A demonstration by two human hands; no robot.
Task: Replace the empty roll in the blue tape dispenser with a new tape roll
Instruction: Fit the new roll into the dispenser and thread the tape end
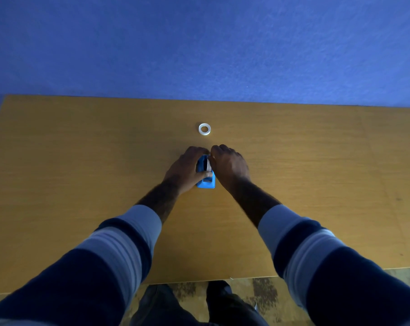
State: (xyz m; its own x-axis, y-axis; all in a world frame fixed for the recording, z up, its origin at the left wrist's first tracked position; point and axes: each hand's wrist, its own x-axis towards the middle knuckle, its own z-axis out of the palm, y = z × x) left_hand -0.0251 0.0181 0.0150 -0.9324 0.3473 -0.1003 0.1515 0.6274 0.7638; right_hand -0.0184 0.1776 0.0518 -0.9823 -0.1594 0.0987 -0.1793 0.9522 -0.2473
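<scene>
Hands close in on the blue tape dispenser point(207, 180), which sits flat on the wooden table point(81, 149) right at the centre, its cutter end pointing near, toward the person. The left hand point(185, 170) wraps the dispenser's left flank, fingers curled round the far side and thumb lying along the near part of the body; that looks like a bracing grip, pinning the thing so it cannot skid while the other hand works. The right hand point(230, 165) arches over from the right, fingertips bent down onto the top of the dispenser, just where a pale sliver of roll point(208, 165) shows in the cradle between the two hands. Whether those right fingertips have truly pinched that roll or only rest against it, I cannot tell; the knuckles hide the contact. Whether that sliver is the spent core or fresh tape is also unclear. Farther off, a white ring point(204, 129) lies flat on the table, well apart from both hands and a little beyond the fingertips, straight ahead. My read: the roll in the cradle is being worked at its seat, steadying hand left, working hand right, and the white ring waits within easy reach.
</scene>
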